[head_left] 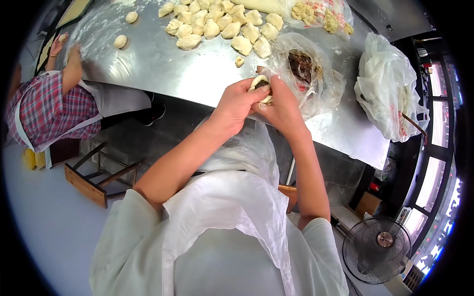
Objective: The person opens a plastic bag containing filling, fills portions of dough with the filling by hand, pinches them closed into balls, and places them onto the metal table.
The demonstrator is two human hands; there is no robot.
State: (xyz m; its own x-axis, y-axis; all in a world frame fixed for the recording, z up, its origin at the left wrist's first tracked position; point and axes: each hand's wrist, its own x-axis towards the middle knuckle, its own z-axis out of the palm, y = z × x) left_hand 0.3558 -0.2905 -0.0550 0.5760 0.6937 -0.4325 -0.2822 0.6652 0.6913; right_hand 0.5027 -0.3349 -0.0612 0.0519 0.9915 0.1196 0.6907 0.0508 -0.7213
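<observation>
Between my two hands I hold a round of dough (257, 80) with a dark filling showing in its middle. My left hand (238, 102) has its thumb on the filling and its fingers curled round the dough's left side. On the other side, my right hand (280, 103) pinches the dough's edge. Just right of my hands lies an open plastic bag of dark filling (302, 67). Many pale dough pieces (211, 28) are spread over the metal table (148, 64) beyond, and a small dough scrap (239, 61) lies nearest my fingers.
A white plastic bag (387, 84) stands at the table's right end. Crumbly yellowish filling (303, 13) lies on plastic at the back. Two dough balls (120, 41) sit at left, near a co-worker in a checked shirt (54, 106). A wooden stool (86, 186) and a fan (377, 250) stand below.
</observation>
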